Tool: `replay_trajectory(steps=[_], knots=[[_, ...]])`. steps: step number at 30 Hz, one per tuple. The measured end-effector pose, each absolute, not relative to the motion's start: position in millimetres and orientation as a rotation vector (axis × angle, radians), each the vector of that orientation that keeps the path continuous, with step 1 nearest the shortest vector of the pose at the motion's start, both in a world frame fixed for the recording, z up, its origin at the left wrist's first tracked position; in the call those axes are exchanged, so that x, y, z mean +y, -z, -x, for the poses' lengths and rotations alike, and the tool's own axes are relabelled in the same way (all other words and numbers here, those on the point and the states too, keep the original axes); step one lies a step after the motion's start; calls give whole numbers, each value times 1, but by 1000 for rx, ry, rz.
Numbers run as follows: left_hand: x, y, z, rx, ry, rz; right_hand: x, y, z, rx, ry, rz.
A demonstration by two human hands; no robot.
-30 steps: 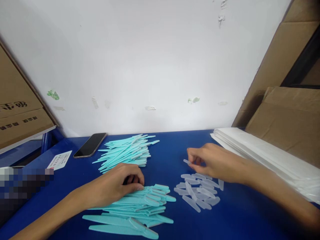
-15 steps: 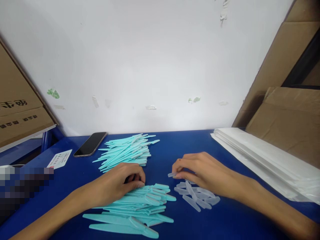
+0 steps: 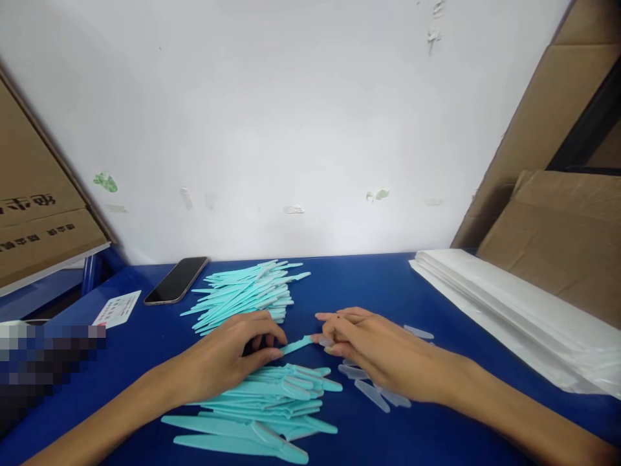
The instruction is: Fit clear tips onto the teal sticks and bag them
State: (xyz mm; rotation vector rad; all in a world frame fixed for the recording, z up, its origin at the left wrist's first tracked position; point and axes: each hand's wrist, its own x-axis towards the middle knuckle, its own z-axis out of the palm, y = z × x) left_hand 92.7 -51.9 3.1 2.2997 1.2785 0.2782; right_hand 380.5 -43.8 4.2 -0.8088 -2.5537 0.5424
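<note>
My left hand (image 3: 223, 356) pinches a turquoise eyebrow razor (image 3: 297, 345) between thumb and fingers, its end pointing right. A small translucent cap (image 3: 326, 342) sits between the thumb and finger of my right hand (image 3: 392, 353), right at the razor's end. Whether the cap is partly over the blade is hidden by my fingers. Under my left hand lies a heap of turquoise razors (image 3: 272, 404) with their heads to the right. Loose clear caps (image 3: 371, 395) lie on the table below my right hand, partly covered by it.
Farther back is a second heap of turquoise razors (image 3: 247, 294). A phone (image 3: 177, 280) and a printed card (image 3: 117, 309) lie to its left on the blue table (image 3: 359, 278). White flat sheets or bags (image 3: 504, 310) are stacked at right, beside cardboard (image 3: 557, 239).
A razor now sticks out of my left hand's grip. My right hand has moved left with the cap, bringing it to the razor's end. One loose cap now shows beyond my right hand.
</note>
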Motion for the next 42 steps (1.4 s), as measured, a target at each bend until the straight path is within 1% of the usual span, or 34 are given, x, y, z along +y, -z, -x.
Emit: replay_trajectory(steps=[6, 12, 15, 19, 25, 31, 38, 42], knots=[[-51, 0, -91, 1387, -276, -2399, -36, -1, -385, -2508, -480, 890], [-51, -1, -89, 1427, -267, -2383, -30, -2, -389, -2443, -261, 963], [-52, -1, -87, 1409, -253, -2354, -27, 1, -392, -2422, -224, 975], [-54, -3, -89, 1402, -262, -2364, -25, 3, -391, -2390, -265, 1010], [-53, -4, -94, 1437, -389, -2379, -27, -1, -388, -2270, -439, 998], [-56, -7, -95, 1429, -471, -2387, -32, 0, -384, -2233, -487, 976], [-67, -1, -100, 1197, -790, -2531, -42, 5, -376, -2127, -511, 815], [-71, 1, -103, 1147, -838, -2542, -47, 3, -375, -2102, -559, 783]])
